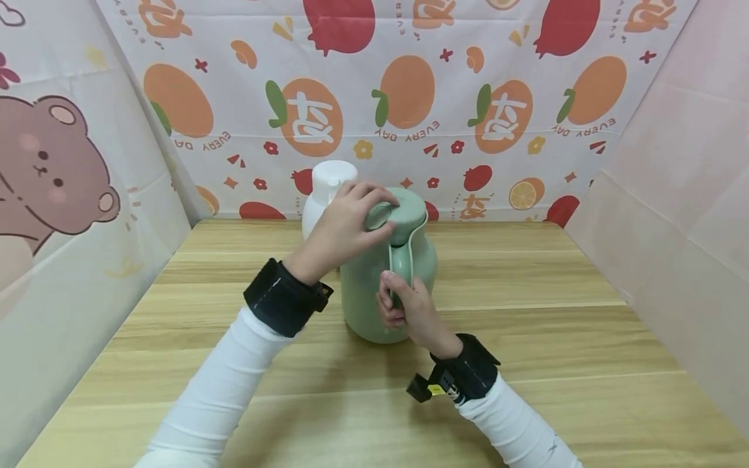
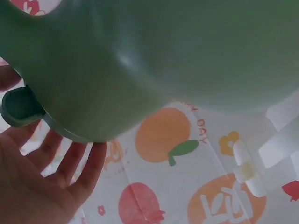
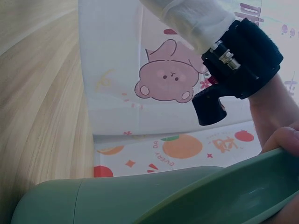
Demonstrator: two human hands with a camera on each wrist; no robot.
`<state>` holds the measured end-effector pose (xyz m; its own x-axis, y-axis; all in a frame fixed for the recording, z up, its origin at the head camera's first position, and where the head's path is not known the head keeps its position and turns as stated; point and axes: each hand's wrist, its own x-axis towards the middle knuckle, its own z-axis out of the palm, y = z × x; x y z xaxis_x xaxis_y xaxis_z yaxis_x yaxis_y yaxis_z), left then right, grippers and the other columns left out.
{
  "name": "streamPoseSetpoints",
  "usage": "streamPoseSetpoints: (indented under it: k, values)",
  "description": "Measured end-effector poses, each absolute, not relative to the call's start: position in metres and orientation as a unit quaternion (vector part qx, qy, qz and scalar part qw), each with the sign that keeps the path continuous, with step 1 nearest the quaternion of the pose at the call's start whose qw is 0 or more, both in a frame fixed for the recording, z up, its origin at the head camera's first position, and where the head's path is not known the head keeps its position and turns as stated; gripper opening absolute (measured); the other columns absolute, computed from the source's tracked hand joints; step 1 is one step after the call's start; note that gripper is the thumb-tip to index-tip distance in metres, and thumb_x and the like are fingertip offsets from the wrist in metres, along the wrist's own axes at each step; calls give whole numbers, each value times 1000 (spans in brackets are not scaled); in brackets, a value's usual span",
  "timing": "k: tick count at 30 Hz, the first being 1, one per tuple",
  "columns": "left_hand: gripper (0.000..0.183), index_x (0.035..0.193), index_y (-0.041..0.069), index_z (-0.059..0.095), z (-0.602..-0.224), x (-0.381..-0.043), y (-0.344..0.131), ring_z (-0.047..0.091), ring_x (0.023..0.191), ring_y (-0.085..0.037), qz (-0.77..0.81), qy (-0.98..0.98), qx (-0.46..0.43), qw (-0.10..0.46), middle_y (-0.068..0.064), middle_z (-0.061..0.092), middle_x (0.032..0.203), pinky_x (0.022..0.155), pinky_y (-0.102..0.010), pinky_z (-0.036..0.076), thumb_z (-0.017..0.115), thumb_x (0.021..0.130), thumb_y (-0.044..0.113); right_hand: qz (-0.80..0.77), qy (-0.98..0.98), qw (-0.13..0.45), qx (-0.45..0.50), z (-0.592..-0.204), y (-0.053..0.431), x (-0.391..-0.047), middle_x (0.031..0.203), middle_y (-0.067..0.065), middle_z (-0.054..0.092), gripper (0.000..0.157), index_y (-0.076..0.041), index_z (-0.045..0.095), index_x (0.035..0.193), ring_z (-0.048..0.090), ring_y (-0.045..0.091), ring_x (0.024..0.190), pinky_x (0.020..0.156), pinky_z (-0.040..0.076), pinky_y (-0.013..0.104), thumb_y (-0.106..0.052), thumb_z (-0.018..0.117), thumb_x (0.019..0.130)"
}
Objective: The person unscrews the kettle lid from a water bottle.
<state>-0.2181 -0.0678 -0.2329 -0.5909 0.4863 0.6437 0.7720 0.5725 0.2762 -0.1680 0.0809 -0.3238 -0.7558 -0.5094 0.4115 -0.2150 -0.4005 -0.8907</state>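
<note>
On the counter [image 1: 526, 325], the green jug [image 1: 365, 299] stands upright, partly hiding a white flask [image 1: 333, 174], its handle [image 1: 401, 261] wrapped by the right hand [image 1: 414, 309], probably for steadiness, while the left hand [image 1: 354, 220] grips the lid [image 1: 411, 209] with spread fingers, seemingly for even hold.

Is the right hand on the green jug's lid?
No, the right hand grips the handle of the green jug, below its lid.

A jug [image 1: 365, 292] stands on the counter [image 1: 515, 286], with a flask [image 1: 335, 177] behind it to the left and a cloth [image 1: 404, 110] behind both.
</note>
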Motion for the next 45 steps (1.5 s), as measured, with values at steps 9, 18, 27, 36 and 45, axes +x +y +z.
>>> streamPoseSetpoints:
  k: [9,18,27,36,45]
  values:
    - [31,104,9,64,-231,-218,-62,43,100,-27,-239,-854,-362,287,-11,55,108,81,-39,38,64,84,32,-765,541,90,-338,-323,81,-168,48,-4,31,34,-9,37,63,22,14,37,35,21,27,-24,39,93]
    - [30,119,6,57,-234,-226,-87,37,124,-20,-349,-827,-391,203,-7,49,129,102,-38,28,44,92,1,-758,541,92,-352,-320,80,-168,49,-5,31,33,-9,38,63,24,13,38,35,22,26,-23,39,93]
    - [28,119,5,58,-241,-232,-93,39,122,-22,-342,-807,-428,221,-9,51,127,105,-38,23,54,91,4,-754,542,86,-362,-322,81,-170,48,-3,30,34,-9,37,64,23,14,38,34,20,30,-23,38,94]
    - [27,111,7,63,-241,-229,-85,38,114,-26,-330,-805,-418,262,-11,53,121,93,-43,32,66,86,14,-762,543,92,-342,-320,82,-168,49,-7,31,34,-9,38,63,23,13,39,36,20,27,-25,39,93]
    - [29,115,7,60,-242,-233,-86,35,122,-25,-332,-792,-440,263,-10,49,127,99,-41,29,63,86,11,-764,550,97,-324,-320,80,-168,48,-7,33,33,-9,38,63,23,12,39,37,20,27,-25,40,92]
